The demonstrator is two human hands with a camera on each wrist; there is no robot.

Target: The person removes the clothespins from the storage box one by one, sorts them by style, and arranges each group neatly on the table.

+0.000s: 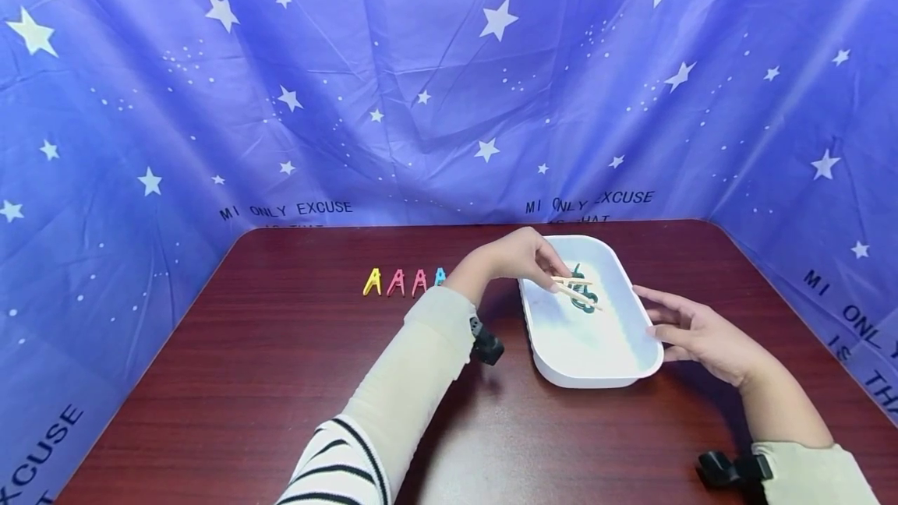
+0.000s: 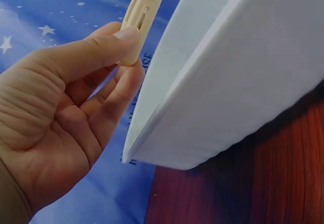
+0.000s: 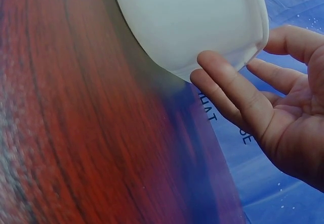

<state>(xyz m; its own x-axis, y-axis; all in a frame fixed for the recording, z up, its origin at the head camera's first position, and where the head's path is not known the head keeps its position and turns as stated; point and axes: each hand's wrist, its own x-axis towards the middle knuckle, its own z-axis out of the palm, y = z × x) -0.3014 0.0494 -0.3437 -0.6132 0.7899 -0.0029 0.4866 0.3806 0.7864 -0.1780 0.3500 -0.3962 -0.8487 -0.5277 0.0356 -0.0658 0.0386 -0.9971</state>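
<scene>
My left hand reaches over the left rim of a white plastic tray. Between thumb and fingers it pinches cream plastic tweezers. Their two prongs stand apart over dark green curled pieces on the tray floor, partly covering them. At the tray's right side is my right hand, its fingers fairly straight and spread. Those fingers lie against the outer wall of the tray, with the thumb at the rim.
A row of small clothespins stands on the dark red wooden table left of the tray: yellow, pink and blue, the blue one partly hidden by the left forearm. A blue star-patterned curtain hangs behind the table.
</scene>
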